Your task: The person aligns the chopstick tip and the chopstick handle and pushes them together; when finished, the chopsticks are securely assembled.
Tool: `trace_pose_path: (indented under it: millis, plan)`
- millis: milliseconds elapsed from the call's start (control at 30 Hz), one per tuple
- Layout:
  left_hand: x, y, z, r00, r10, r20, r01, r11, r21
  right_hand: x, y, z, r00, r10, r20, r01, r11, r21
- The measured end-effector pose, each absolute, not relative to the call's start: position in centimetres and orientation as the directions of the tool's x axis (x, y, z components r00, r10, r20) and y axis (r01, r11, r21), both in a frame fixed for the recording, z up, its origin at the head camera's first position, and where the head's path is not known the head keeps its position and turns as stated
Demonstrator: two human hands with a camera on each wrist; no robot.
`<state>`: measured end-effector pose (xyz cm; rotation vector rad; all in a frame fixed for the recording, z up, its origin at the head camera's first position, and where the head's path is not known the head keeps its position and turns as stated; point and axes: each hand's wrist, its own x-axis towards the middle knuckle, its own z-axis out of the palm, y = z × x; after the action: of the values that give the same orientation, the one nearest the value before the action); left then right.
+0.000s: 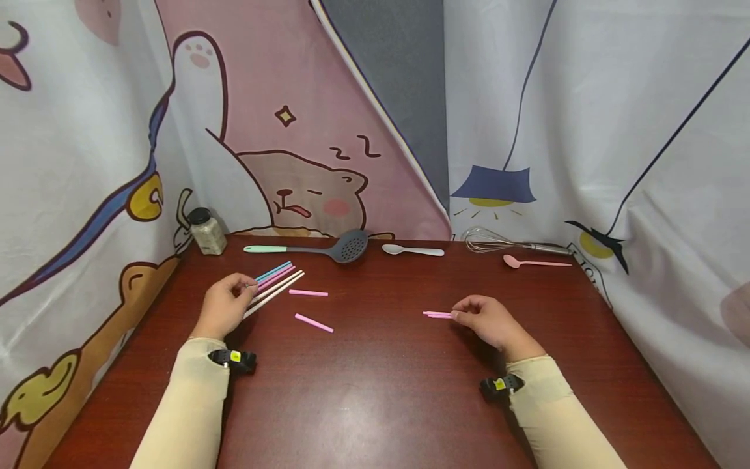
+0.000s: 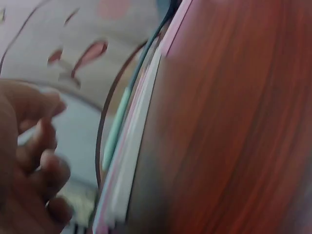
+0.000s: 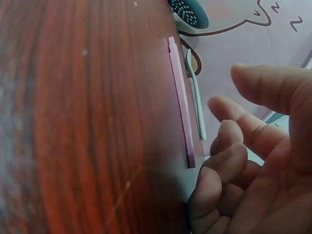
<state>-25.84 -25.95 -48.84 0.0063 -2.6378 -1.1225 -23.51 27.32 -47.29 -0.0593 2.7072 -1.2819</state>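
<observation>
My left hand (image 1: 224, 304) is over the near ends of a row of slim sticks on the left of the table: blue sticks (image 1: 274, 271), a pink stick (image 1: 277, 279) and cream sticks (image 1: 280, 290). Its fingers curl loosely, with nothing between them in the left wrist view. Beside that row lie two short pink sticks (image 1: 308, 293), apart from each other. On the right, my right hand (image 1: 491, 324) is at the end of two pink sticks (image 1: 436, 315) lying together. The right wrist view shows its thumb (image 3: 268, 85) spread from loosely bent fingers, around nothing.
Along the back edge stand or lie a jar with a black lid (image 1: 208, 232), a slotted skimmer (image 1: 350, 247), a white spoon (image 1: 413, 250), a whisk (image 1: 498, 242) and a pink spoon (image 1: 536, 262). Printed cloth (image 1: 398, 130) hangs behind the brown table (image 1: 375, 391).
</observation>
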Motion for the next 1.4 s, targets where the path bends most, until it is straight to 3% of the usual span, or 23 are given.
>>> trace_pose_path:
  millis: [167,333,767,1133,1400]
  plan:
    - [-25.5,-23.1,-48.2,-0.968,0.19,0.162,0.249,0.675,0.694,-23.4,27.3,-47.5,-0.981,-0.136,-0.137,0.005,0.693,-0.721]
    - [-25.1,-21.1,-48.2,-0.938,0.337,0.081,0.295,0.653,0.697,-23.2,27.2,-47.2,-0.978,-0.152,-0.146,-0.006,0.712,-0.702]
    - [-24.6,-19.3,-48.2,-0.914,0.406,0.019,0.312,0.67,0.673,-23.1,27.3,-47.0,-0.967,-0.193,-0.168,-0.02,0.711,-0.703]
    - [-24.6,-19.3,-48.2,-0.916,0.4,-0.014,0.3,0.711,0.636,-22.6,27.2,-46.9,-0.953,-0.251,-0.17,-0.103,0.797,-0.596]
    - [-24.5,-19.0,-48.1,-0.911,0.412,0.034,0.332,0.68,0.653,-22.5,26.9,-46.5,-0.949,-0.28,-0.143,-0.149,0.802,-0.579]
